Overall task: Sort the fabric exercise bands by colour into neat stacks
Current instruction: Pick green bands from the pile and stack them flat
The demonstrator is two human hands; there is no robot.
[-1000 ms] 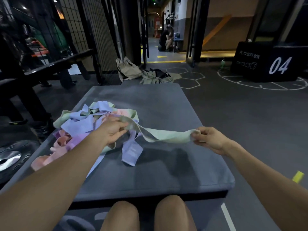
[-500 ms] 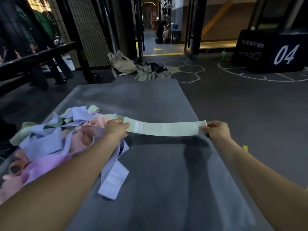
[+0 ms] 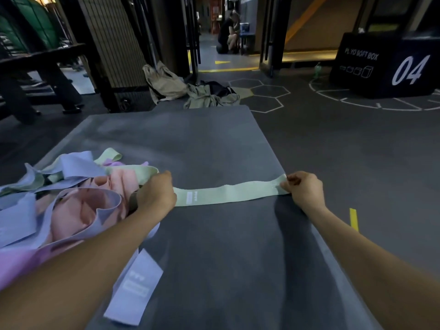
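Note:
A pale green band (image 3: 228,194) lies stretched flat across the grey padded box (image 3: 214,144), a white label near its left end. My left hand (image 3: 156,194) grips its left end beside the pile. My right hand (image 3: 303,189) pinches its right end near the box's right edge. A tangled pile of bands (image 3: 71,201) in lilac-blue, pink, green and purple covers the box's left side. One lilac-blue band (image 3: 134,289) trails toward the front, partly under my left forearm.
Beige bags and clothing (image 3: 185,89) lie on the floor behind the box. A black plyo box marked 04 (image 3: 390,65) stands far right. A person (image 3: 228,32) crouches in the far doorway. Dark gym equipment (image 3: 35,67) stands at the left.
The green band came free of the pile and was pulled out straight between both hands, then lowered toward the box top. The camera view tilted closer to the box.

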